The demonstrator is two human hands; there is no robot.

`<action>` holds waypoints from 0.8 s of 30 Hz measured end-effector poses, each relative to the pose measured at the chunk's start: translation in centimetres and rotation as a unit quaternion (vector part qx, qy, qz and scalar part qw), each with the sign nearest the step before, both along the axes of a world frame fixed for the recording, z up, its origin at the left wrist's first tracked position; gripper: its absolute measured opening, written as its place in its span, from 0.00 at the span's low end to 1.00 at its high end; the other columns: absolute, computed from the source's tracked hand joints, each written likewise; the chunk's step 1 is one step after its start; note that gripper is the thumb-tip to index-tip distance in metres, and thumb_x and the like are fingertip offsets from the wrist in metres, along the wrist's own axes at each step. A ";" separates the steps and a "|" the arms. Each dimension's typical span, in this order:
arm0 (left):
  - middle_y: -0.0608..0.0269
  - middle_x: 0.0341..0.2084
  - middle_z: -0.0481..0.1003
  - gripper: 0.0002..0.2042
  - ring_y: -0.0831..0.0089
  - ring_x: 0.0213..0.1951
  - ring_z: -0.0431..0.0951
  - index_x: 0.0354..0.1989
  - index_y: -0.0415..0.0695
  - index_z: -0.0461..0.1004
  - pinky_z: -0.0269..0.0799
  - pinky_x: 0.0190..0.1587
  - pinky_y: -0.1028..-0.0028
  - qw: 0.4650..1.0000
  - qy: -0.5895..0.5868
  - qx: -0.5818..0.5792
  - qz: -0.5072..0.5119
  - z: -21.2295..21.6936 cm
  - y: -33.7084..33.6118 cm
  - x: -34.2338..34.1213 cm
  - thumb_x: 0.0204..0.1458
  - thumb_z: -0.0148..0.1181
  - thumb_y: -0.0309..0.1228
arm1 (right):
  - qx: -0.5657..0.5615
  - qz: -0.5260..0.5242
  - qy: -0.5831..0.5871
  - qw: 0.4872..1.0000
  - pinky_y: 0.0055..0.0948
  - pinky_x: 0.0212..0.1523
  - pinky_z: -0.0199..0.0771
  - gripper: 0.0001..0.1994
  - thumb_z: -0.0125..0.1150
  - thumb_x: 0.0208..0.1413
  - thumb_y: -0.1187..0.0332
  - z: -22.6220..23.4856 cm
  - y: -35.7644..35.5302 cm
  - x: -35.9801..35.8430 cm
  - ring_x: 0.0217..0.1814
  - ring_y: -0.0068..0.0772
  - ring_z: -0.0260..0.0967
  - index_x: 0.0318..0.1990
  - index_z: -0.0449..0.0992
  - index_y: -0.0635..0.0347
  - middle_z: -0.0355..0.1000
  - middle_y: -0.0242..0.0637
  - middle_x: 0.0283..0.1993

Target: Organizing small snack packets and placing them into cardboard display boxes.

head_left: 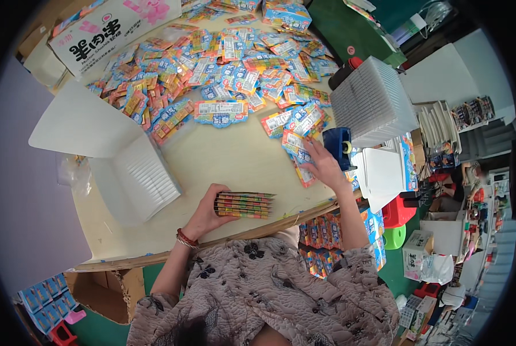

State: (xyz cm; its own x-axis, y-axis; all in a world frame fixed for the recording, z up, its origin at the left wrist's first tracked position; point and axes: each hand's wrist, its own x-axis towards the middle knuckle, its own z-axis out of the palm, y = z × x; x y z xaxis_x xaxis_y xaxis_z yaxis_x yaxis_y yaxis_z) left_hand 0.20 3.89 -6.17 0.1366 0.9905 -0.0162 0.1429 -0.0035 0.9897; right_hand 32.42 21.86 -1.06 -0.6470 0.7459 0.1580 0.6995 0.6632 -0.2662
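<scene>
Left grip (206,210), head view, lower centre of the frame: closed around the left end of a stack of packets (246,206), your thumb along the lower side and fingers along the upper. The packets lie flat to one another, edges showing as coloured bands; whether the stack rests on the tabletop (212,153) or is held just above it, you can't tell from here.

Right grip (326,167), right of centre: part-open, fingers over a loose packet (295,147) at the near right end of the pile of packets (229,63). Contact looks likely; whether you have pinched it can't be told. The blue tape dispenser (337,144) stands just beside that hand, to its right.

Pile spreads across the upper middle. Open white box (148,190) with a ridged bottom sits left of centre, lid raised, apart from both hands.

Step in hand, by my reading: collecting packets into an even stack. Next move probably calls for you to close the right grip on a packet's edge, lift clear of the dispenser, turn it to match the others and square it against them, left hand steady.
</scene>
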 end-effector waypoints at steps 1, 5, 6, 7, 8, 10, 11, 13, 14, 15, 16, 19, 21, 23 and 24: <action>0.58 0.48 0.64 0.34 0.70 0.48 0.70 0.50 0.44 0.61 0.69 0.51 0.72 0.998 0.024 0.052 -0.004 0.0 0.3 0.0 0.34 0.77 0.27 | 0.016 -0.010 -0.024 1.000 0.39 0.50 0.70 0.26 0.61 0.52 0.66 -0.2 -0.1 -0.5 0.49 0.49 0.68 0.59 0.65 0.58 0.69 0.46 0.52; 0.54 0.54 0.61 0.36 0.65 0.55 0.67 0.52 0.45 0.60 0.67 0.56 0.68 0.964 0.190 0.179 0.042 1.5 0.7 0.7 0.34 0.77 0.27 | 0.058 0.048 -0.041 0.996 0.36 0.32 0.72 0.09 0.55 0.50 0.73 -0.7 -2.8 -3.9 0.31 0.42 0.72 0.41 0.71 0.57 0.71 0.38 0.30; 0.54 0.54 0.61 0.36 0.65 0.55 0.67 0.52 0.45 0.60 0.67 0.56 0.68 0.964 0.191 0.179 0.041 1.4 0.8 0.7 0.34 0.77 0.27 | 0.010 0.084 0.037 0.996 0.37 0.33 0.72 0.09 0.55 0.49 0.74 -0.7 -4.5 -5.7 0.32 0.43 0.72 0.40 0.72 0.56 0.72 0.39 0.31; 0.52 0.54 0.60 0.37 0.62 0.57 0.66 0.53 0.45 0.60 0.65 0.58 0.68 0.971 0.147 0.180 0.048 1.1 0.8 0.9 0.34 0.77 0.27 | -0.037 0.117 0.114 0.986 0.37 0.34 0.72 0.10 0.55 0.48 0.74 -0.7 -5.9 -7.1 0.33 0.43 0.72 0.39 0.73 0.56 0.72 0.39 0.32; 0.50 0.55 0.60 0.37 0.60 0.59 0.65 0.54 0.44 0.60 0.63 0.60 0.68 0.976 0.103 0.180 0.057 0.9 0.7 1.0 0.35 0.76 0.27 | -0.036 0.115 0.115 0.986 0.37 0.34 0.72 0.10 0.55 0.48 0.74 -0.9 -6.4 -7.8 0.33 0.43 0.72 0.39 0.73 0.56 0.72 0.39 0.32; 0.51 0.55 0.60 0.39 0.62 0.57 0.65 0.56 0.45 0.58 0.64 0.59 0.68 0.993 0.042 0.111 0.029 0.3 0.3 0.8 0.34 0.77 0.28 | -0.165 0.132 0.127 0.969 0.38 0.37 0.71 0.08 0.54 0.49 0.74 -1.3 -6.9 -8.6 0.37 0.45 0.72 0.38 0.75 0.56 0.73 0.40 0.34; 0.53 0.54 0.59 0.41 0.63 0.56 0.66 0.57 0.45 0.56 0.66 0.58 0.67 0.999 -0.021 0.040 0.001 0.0 0.1 0.7 0.34 0.78 0.29 | -0.107 0.114 0.160 0.975 0.40 0.43 0.69 0.08 0.55 0.54 0.73 -1.5 -6.0 -7.6 0.41 0.46 0.71 0.41 0.75 0.58 0.74 0.41 0.39; 0.54 0.52 0.60 0.41 0.65 0.54 0.67 0.57 0.45 0.57 0.66 0.56 0.69 0.999 0.003 0.037 -0.005 0.9 0.4 0.5 0.34 0.78 0.28 | -0.056 -0.095 0.174 0.979 0.41 0.44 0.68 0.08 0.56 0.54 0.72 -0.6 -4.2 -6.3 0.46 0.46 0.69 0.41 0.76 0.60 0.73 0.43 0.40; 0.56 0.50 0.61 0.41 0.66 0.53 0.67 0.57 0.44 0.57 0.67 0.55 0.70 0.999 0.027 0.035 -0.014 1.1 0.5 0.5 0.34 0.78 0.28 | 0.045 -0.166 0.068 0.983 0.42 0.43 0.69 0.13 0.58 0.54 0.71 0.5 -3.4 -5.5 0.47 0.46 0.69 0.47 0.72 0.61 0.72 0.46 0.42; 0.56 0.50 0.61 0.41 0.66 0.53 0.67 0.57 0.44 0.57 0.67 0.55 0.70 0.999 0.024 0.037 -0.016 1.0 0.6 0.5 0.34 0.78 0.28 | 0.057 -0.245 -0.037 0.967 0.40 0.42 0.69 0.22 0.59 0.52 0.70 0.1 -2.5 -3.5 0.46 0.47 0.69 0.55 0.66 0.60 0.71 0.48 0.44; 0.57 0.48 0.61 0.40 0.67 0.51 0.68 0.55 0.44 0.58 0.67 0.54 0.71 0.998 0.027 0.055 -0.024 0.7 0.9 0.6 0.34 0.78 0.28 | 0.013 -0.259 -0.096 0.961 0.41 0.43 0.70 0.28 0.56 0.53 0.74 -1.0 -1.3 -0.7 0.45 0.50 0.69 0.62 0.58 0.57 0.69 0.47 0.46; 0.59 0.46 0.61 0.38 0.69 0.49 0.68 0.53 0.43 0.59 0.67 0.52 0.73 0.996 0.034 0.075 -0.027 0.3 0.9 0.3 0.34 0.77 0.27 | -0.120 -0.155 -0.017 0.980 0.41 0.43 0.71 0.30 0.51 0.53 0.79 0.3 -0.4 0.2 0.47 0.52 0.68 0.65 0.57 0.53 0.68 0.48 0.45; 0.60 0.46 0.61 0.37 0.70 0.48 0.68 0.52 0.43 0.59 0.67 0.51 0.74 0.996 0.033 0.083 -0.029 0.3 0.6 0.1 0.33 0.77 0.27 | -0.206 -0.050 -0.002 0.977 0.38 0.41 0.72 0.33 0.46 0.52 0.84 1.4 -0.9 -0.4 0.46 0.53 0.68 0.67 0.55 0.47 0.67 0.48 0.46; 0.60 0.46 0.62 0.37 0.69 0.49 0.68 0.52 0.43 0.59 0.68 0.51 0.73 0.997 0.042 0.066 -0.019 0.1 -0.2 -0.3 0.33 0.78 0.27 | -0.203 -0.015 -0.060 0.977 0.37 0.40 0.73 0.34 0.46 0.51 0.84 2.1 -1.9 -2.0 0.46 0.51 0.69 0.67 0.55 0.46 0.67 0.49 0.48; 0.60 0.46 0.62 0.37 0.69 0.49 0.68 0.52 0.43 0.59 0.68 0.51 0.73 0.997 0.042 0.065 -0.018 0.2 -0.7 -0.5 0.33 0.78 0.27 | -0.198 0.015 -0.118 0.973 0.35 0.39 0.73 0.35 0.45 0.51 0.85 2.9 -2.4 -2.9 0.45 0.50 0.69 0.68 0.54 0.45 0.66 0.50 0.49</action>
